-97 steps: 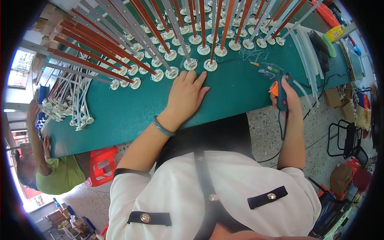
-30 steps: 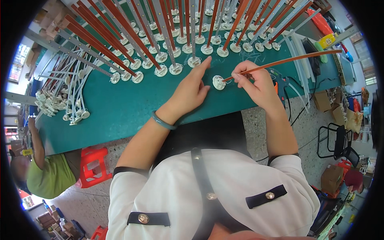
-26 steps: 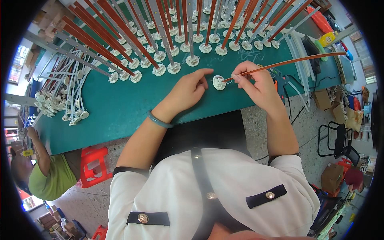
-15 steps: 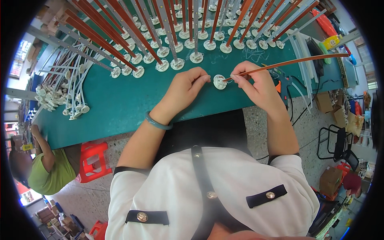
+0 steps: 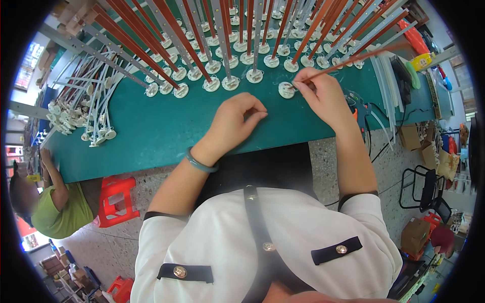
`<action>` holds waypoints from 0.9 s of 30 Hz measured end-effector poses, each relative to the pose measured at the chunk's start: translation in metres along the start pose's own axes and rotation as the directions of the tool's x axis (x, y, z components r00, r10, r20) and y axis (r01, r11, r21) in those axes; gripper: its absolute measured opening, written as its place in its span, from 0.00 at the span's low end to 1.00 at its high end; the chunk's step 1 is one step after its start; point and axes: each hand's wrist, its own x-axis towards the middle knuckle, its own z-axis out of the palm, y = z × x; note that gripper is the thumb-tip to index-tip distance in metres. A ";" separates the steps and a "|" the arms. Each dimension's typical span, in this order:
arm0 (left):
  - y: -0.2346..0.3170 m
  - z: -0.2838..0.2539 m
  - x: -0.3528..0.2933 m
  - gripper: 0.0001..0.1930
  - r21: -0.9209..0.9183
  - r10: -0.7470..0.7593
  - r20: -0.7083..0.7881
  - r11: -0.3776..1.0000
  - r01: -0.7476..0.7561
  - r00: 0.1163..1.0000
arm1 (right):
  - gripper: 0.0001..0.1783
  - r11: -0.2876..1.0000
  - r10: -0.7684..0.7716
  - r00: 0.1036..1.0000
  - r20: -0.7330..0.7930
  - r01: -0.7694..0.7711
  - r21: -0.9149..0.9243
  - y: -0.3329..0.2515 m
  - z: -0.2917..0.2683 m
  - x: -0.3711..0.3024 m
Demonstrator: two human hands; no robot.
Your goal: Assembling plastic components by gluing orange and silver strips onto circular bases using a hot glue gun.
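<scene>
My right hand (image 5: pixel 323 96) pinches a long thin brown strip (image 5: pixel 353 61) near its lower end, and the strip slants up to the right, its far part blurred. At that lower end sits a round white base (image 5: pixel 286 90) with small fittings, close above or on the green table. To the left, over the table, is my left hand (image 5: pixel 237 121), its fingers loosely curled and thumb apart from the index finger. Nothing shows in it. Just beyond my hands stand several upright brown and grey strips (image 5: pixel 222 38), each on a round white base (image 5: pixel 254 76).
Loose pale strips with white ends (image 5: pixel 83 113) lie heaped at the left of the green table (image 5: pixel 166 141). A corded tool (image 5: pixel 359 108) and long translucent strips (image 5: pixel 386 86) are at the right. A person in green (image 5: pixel 63 212) sits at the left by a red stool (image 5: pixel 118 202).
My right hand has moved slightly away from me with the brown strip and its base. My left hand has moved a little nearer to me, and its thumb and index finger have parted.
</scene>
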 end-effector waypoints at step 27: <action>-0.016 -0.007 -0.025 0.03 -0.102 -0.171 0.107 0.978 0.182 0.979 | 0.13 0.866 -0.194 0.978 0.083 0.210 -0.454 -0.005 0.100 0.022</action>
